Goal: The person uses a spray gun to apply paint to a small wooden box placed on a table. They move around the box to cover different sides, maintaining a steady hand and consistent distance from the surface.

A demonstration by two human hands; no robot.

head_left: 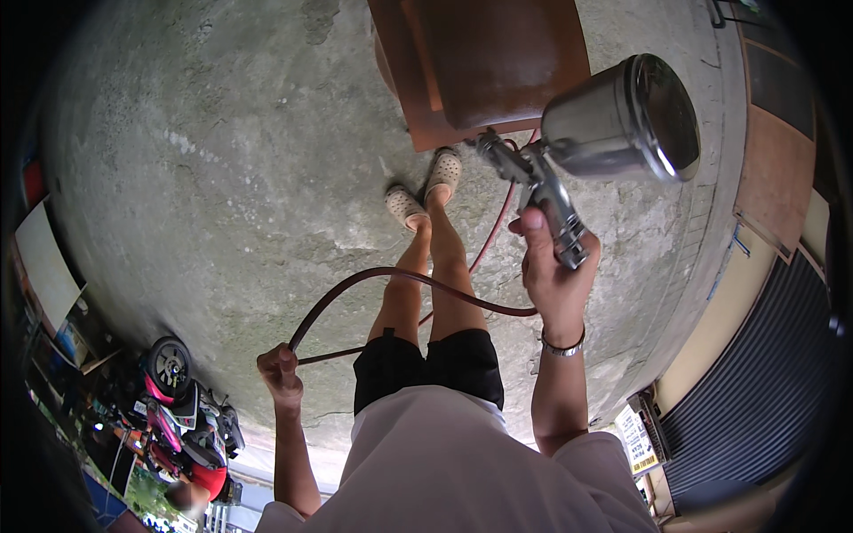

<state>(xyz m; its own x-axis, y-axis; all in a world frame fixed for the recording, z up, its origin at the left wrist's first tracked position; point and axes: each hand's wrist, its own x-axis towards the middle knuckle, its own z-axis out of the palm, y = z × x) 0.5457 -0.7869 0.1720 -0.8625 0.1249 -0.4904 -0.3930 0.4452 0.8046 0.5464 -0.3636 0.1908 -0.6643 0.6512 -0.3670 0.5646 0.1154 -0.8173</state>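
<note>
My right hand (558, 266) is closed round the handle of a metal spray gun (544, 185), raised at the right of the view. A large silver paint cup (593, 129) sits on the gun, its round lid facing right. From the right hand a dark red hose (378, 272) loops across my legs to the lower left. There my left hand (282, 373) pinches the hose between thumb and fingers. Beyond the gun stands a brown wooden piece (498, 62) with a glossy, rounded panel; the cup overlaps its right edge.
Rough concrete floor (204, 195) spreads around my clogs (442, 173). More hose (494, 233) trails past my legs toward the wooden piece. Motorcycles (178, 417) and a person in red (206, 482) are at the lower left. Brown boards (773, 186) and a corrugated shutter (751, 391) line the right side.
</note>
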